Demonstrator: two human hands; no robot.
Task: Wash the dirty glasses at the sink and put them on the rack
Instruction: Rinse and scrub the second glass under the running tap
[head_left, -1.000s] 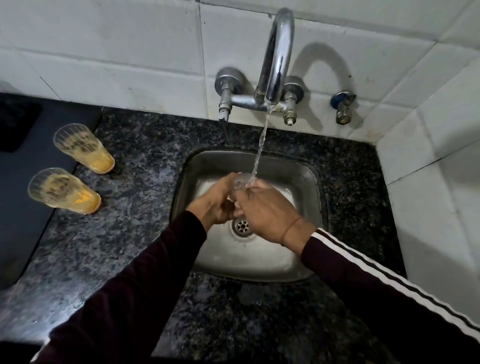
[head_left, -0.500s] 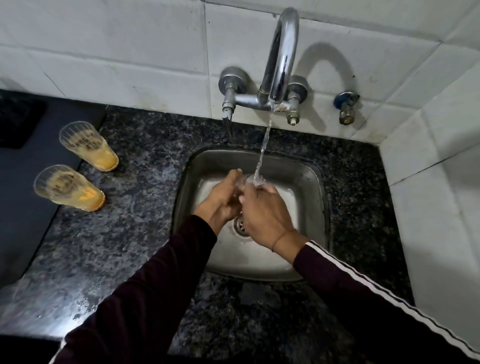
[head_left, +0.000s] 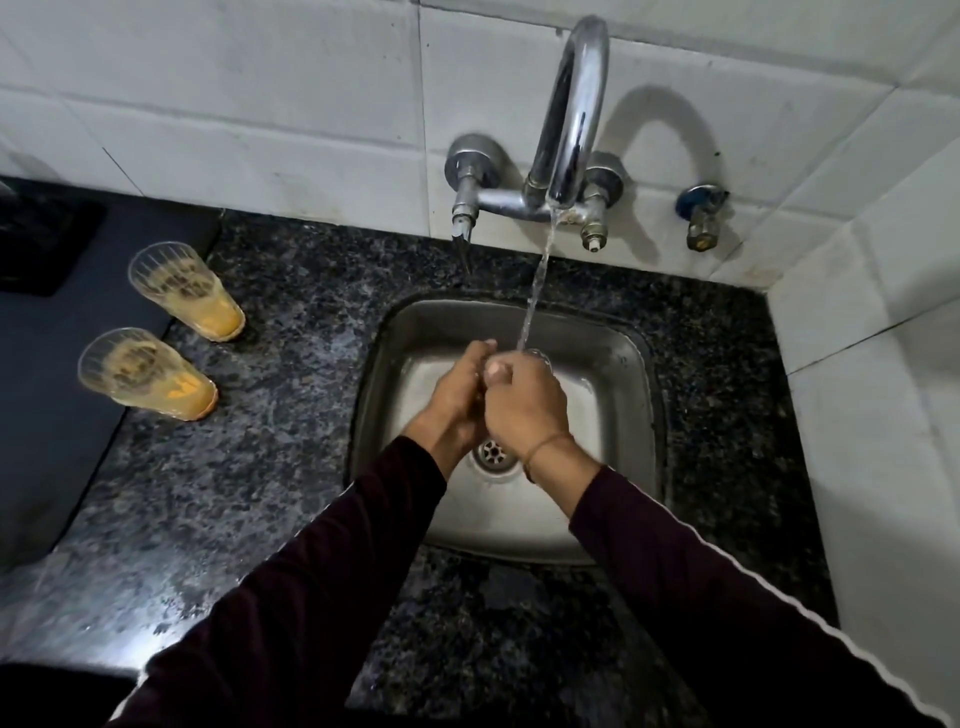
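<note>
Directly under the tap (head_left: 569, 119) stream, a glass (head_left: 535, 357) is clasped between left hand (head_left: 457, 395) and right hand (head_left: 524, 405), fingers curled round it.

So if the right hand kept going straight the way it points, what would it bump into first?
Probably the water stream, since the right hand points up toward the tap. Behind that comes the sink's back wall, though depth is hard to judge.

sleeves (head_left: 322, 587): dark maroon, long; right sleeve (head_left: 727, 587): white wavy side stripe; right wrist: thin thread band (head_left: 545, 446)
</note>
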